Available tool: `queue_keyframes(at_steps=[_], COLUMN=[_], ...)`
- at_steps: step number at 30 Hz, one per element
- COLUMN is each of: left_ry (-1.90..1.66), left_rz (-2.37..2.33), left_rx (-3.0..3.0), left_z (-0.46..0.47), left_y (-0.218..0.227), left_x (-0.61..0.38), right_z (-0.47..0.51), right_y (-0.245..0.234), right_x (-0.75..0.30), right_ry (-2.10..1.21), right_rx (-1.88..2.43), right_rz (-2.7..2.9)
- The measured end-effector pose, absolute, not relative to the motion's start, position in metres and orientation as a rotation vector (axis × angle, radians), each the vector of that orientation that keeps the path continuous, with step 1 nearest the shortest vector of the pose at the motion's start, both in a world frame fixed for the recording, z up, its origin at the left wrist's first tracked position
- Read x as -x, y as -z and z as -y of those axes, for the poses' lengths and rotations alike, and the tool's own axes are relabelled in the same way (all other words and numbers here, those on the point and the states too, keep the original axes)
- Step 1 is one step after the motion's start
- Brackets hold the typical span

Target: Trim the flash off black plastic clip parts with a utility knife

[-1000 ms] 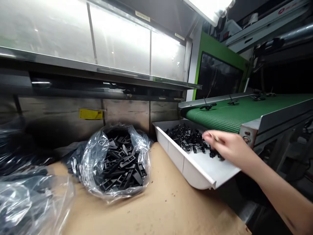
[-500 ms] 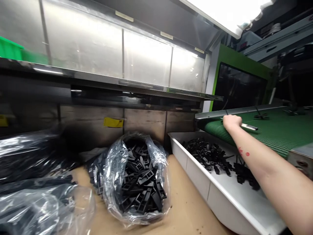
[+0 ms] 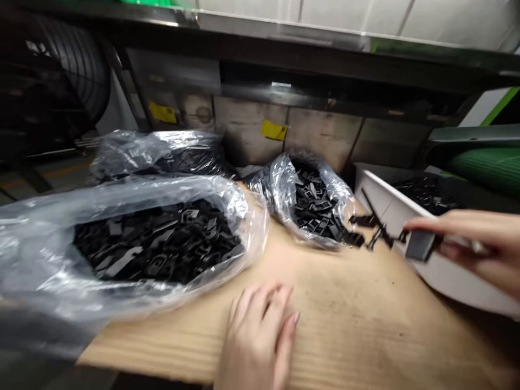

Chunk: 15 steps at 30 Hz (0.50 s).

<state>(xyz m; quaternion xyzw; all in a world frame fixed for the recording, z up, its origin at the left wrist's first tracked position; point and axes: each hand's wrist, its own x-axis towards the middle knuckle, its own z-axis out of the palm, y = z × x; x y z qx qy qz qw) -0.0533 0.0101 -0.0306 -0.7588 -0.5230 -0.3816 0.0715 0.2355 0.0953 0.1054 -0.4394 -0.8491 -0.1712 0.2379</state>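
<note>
Pinching a branched black plastic molding (image 3: 382, 230) in the right hand (image 3: 483, 238) at three o'clock, probably handling light, stiff, snappable, favouring the blocky end (image 3: 420, 246); showing left hand (image 3: 258, 336) loosely spread at six!

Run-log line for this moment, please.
left hand: open, over table | right hand: gripping black part, near tray | bags: two open, dark pieces inside

Parts bag (image 3: 281, 187) on tbl (image 3: 333, 303), L of tray (image 3: 390, 201).
</note>
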Motion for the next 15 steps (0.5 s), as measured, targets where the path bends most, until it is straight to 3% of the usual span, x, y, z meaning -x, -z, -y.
queue_keyframes(at_steps=[3, 6, 10, 15], left_ry=[1.117, 0.934, 0.646, 0.601], left_rz=[1.714, 1.683, 1.599, 1.576], left_rx=[2.287, 2.471, 2.659, 2.634], left_z=[-0.011, -0.010, -0.007, -0.003], left_y=[0.016, 0.007, 0.004, 0.008], left_x=[0.049, 0.043, 0.034, 0.025], right_z=[-0.054, -0.045, -0.051, -0.055], right_y=[-0.054, -0.022, -0.022, -0.041], right_x=[-0.211, -0.204, -0.208, -0.172], right_ry=[0.070, -0.079, -0.024, -0.099], right_rx=[1.202, 1.305, 1.375, 1.347], right_rz=[2.448, 2.496, 2.380, 2.202])
